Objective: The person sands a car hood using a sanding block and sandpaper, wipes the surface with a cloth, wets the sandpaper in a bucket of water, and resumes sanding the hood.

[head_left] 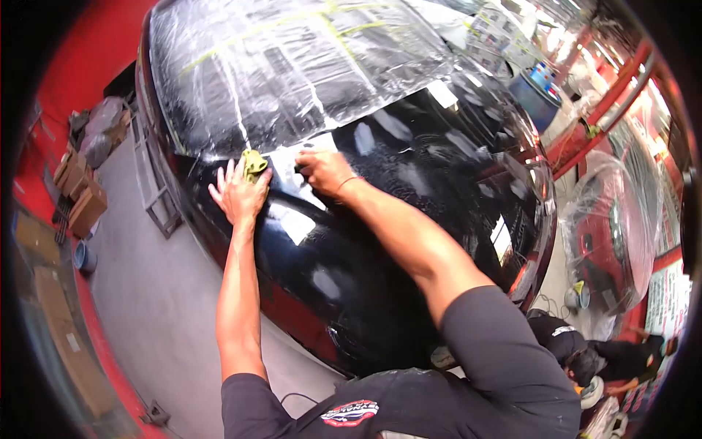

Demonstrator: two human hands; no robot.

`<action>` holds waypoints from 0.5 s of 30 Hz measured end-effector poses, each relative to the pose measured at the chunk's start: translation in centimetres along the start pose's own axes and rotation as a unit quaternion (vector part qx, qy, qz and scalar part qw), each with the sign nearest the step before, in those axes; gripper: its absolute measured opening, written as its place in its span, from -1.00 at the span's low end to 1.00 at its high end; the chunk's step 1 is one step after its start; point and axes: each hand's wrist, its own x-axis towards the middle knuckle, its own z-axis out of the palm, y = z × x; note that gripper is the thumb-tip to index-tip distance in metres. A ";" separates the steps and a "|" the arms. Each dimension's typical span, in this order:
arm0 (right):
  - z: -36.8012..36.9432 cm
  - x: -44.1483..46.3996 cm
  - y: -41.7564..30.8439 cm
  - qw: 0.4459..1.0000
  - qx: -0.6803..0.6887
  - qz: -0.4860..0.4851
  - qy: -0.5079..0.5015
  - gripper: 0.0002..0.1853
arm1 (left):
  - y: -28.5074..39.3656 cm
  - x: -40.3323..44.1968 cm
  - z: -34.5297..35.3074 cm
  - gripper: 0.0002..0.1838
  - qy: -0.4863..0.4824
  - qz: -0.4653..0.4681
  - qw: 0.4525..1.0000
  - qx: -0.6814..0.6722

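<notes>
My left hand rests on the black car body near the base of the windshield, fingers spread. A crumpled yellow wad sits between its thumb and index finger; whether it is tape or cloth I cannot tell. To the right, my right hand is closed over the glossy black hood, beside a bright reflection. What its fingers hold, if anything, is hidden. Clear plastic film with yellow tape strips covers the windshield. Dull grey patches mark the hood.
Cardboard boxes and a blue bucket stand by the red wall at left. A metal frame lies alongside the car. Right of it are a dark blue drum, a red post, a plastic-wrapped red car part and a crouching person.
</notes>
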 end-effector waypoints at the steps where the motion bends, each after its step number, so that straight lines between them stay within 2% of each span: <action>1: 0.8 0.0 -0.1 1.000 0.006 0.020 0.021 -0.75 | -0.2 0.2 0.2 -0.18 -0.002 -0.002 1.000 -0.001; 2: 1.1 -0.9 -0.7 0.998 0.014 0.044 0.040 -0.73 | -0.5 0.3 0.5 -0.22 0.003 0.004 1.000 0.001; 3: -0.2 -1.7 -2.0 0.993 0.029 0.101 -0.044 -0.75 | -1.0 0.4 0.9 -0.26 -0.001 0.004 1.000 0.001; 4: -0.4 -3.1 -2.7 0.999 0.006 0.042 -0.031 -0.75 | -0.7 0.8 0.8 -0.30 -0.001 0.003 1.000 -0.001; 6: -2.3 -6.3 -4.4 0.995 0.034 0.048 -0.083 -0.70 | -0.9 1.0 1.1 -0.43 -0.001 0.012 1.000 0.019; 8: -5.0 -9.4 -6.9 0.999 0.027 0.018 -0.003 -0.77 | -1.0 1.1 1.5 -0.47 0.020 0.054 0.998 0.039; 10: -10.9 -12.5 -12.1 0.994 0.008 0.104 0.029 -0.74 | -1.2 1.3 2.3 -0.49 0.020 0.098 0.994 0.050; 12: -14.9 -18.1 -15.1 0.978 -0.030 0.142 0.147 -0.69 | 2.1 0.3 0.9 -0.46 -0.031 0.119 0.990 0.066; 15: -19.5 -28.0 -18.2 0.934 -0.111 0.295 0.170 -0.67 | 8.1 -0.8 3.7 -0.38 -0.074 0.186 0.979 0.047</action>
